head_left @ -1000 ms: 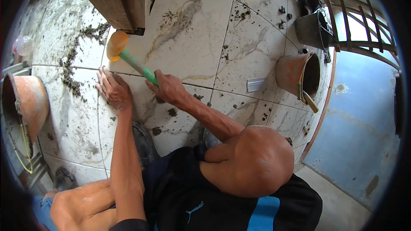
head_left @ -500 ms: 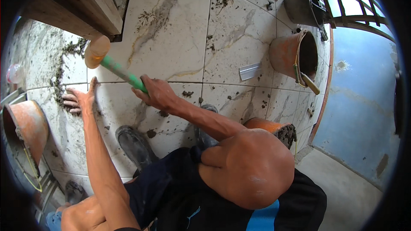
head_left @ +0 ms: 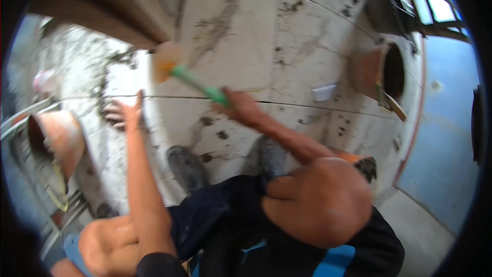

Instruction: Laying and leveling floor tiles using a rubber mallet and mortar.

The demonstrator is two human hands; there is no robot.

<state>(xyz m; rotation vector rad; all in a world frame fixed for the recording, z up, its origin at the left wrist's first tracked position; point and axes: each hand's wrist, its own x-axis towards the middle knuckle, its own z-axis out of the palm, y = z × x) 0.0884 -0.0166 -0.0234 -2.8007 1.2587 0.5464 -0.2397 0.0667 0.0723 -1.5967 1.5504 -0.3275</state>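
My right hand [head_left: 240, 106] is closed round the green handle [head_left: 197, 84] of a mallet. The mallet's pale, yellowish head [head_left: 166, 61] is at the foot of a wooden post, blurred; I cannot tell whether it touches the tile. My left hand [head_left: 124, 113] lies with fingers spread on the white marbled floor tile [head_left: 123, 83], left of the mallet and beside a strip of dark mortar crumbs.
A wooden post [head_left: 102, 18] stands at upper left. Mortar-stained orange buckets stand at left [head_left: 66, 136] and right [head_left: 366, 69], another [head_left: 346, 156] behind my right arm. A dark bucket [head_left: 387, 13] is at upper right. A metal strip [head_left: 324, 92] lies on the tiles.
The whole view has shifted, so the scene sits further right. The mallet has moved a little rightward over the tiles, away from my left hand, which keeps its place.
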